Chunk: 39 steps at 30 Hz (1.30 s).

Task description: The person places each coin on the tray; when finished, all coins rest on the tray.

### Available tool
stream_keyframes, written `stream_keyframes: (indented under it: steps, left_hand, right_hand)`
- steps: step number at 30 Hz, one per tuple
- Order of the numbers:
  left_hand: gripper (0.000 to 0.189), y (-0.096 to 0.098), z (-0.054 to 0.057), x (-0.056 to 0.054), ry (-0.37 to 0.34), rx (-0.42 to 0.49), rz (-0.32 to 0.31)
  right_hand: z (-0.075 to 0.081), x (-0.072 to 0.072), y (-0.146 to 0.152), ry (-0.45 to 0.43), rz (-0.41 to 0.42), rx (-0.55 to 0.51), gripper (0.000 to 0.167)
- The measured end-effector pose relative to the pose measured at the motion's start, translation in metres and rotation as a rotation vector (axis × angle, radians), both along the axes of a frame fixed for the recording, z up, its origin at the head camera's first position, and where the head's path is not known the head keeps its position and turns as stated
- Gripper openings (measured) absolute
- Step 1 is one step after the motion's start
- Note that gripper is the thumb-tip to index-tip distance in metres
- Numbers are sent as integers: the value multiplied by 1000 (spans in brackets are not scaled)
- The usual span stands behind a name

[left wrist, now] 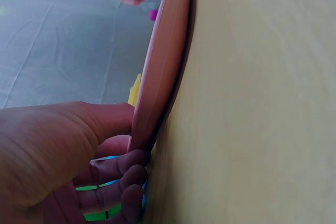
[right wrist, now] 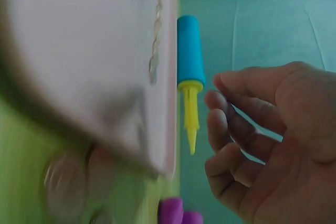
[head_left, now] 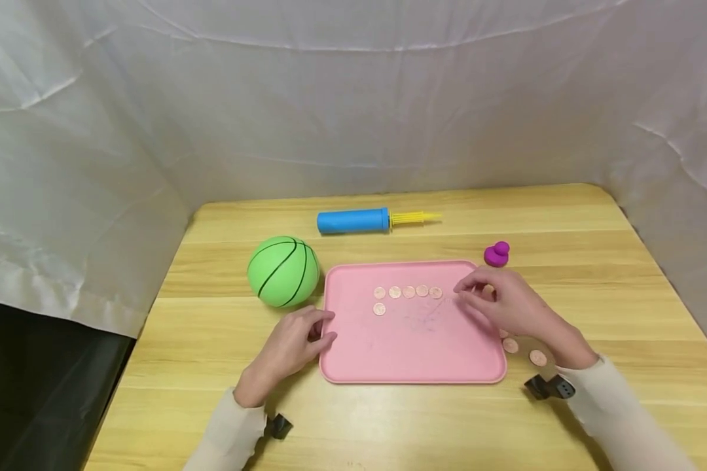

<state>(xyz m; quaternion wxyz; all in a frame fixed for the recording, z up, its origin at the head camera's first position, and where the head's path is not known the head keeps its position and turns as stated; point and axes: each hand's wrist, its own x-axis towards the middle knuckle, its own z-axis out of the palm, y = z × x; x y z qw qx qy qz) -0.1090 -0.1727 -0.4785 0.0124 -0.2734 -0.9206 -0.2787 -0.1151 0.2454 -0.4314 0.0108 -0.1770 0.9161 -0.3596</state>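
Note:
A pink tray [head_left: 412, 356] lies on the table, with several copper-coloured coins [head_left: 409, 292] in a row toward its far side. One more coin [head_left: 379, 309] sits just below the row's left end. At the tray's left rim, my left hand [head_left: 294, 340] holds the edge; the left wrist view shows its thumb [left wrist: 113, 119] on the rim and fingers curled against the side. My right hand [head_left: 503, 301] hovers over the tray's right part, thumb and forefinger loosely bent toward each other. Nothing shows between these fingertips in the right wrist view.
Beside the tray's right edge, a few coins [head_left: 538, 357] lie on the wooden table [head_left: 412, 425]. A green ball [head_left: 283, 271] stands at the left. Behind the tray are a blue pump [head_left: 353, 221] with a yellow nozzle and a purple knobbed piece [head_left: 497, 254].

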Motion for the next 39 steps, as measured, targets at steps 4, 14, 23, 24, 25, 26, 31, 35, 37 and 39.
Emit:
stream_keyframes:
  steps: [4,14,23,24,25,26,31,35,37,39]
  left_hand:
    - [30,1,0,0,-1,-1,-4]
    - [30,1,0,0,9,6,6]
    - [30,0,0,0,3,11,11]
    - [30,0,0,1,5,10,11]
    - [30,0,0,1,7,11,12]
    - [30,0,0,1,8,11,13]
    - [30,1,-1,1,1,7,14]
    - [30,1,-1,1,-7,2,15]
    - [30,0,0,1,-7,2,16]
    - [30,0,0,0,-4,2,17]
  right_hand:
    - [-3,7,17,-12,-3,24,10]
    - [-16,22,54,43,-21,43,14]
    - [-20,32,77,-83,22,85,28]
    - [-21,32,78,-94,25,87,28]
    - [-22,33,78,-103,27,86,28]
    - [-23,33,79,-107,28,88,28]
    - [-27,35,79,-102,20,97,28]
    - [-29,36,79,-95,15,95,27]
    - [-30,35,78,-90,20,86,25]
    - [-31,35,78,-93,24,81,25]
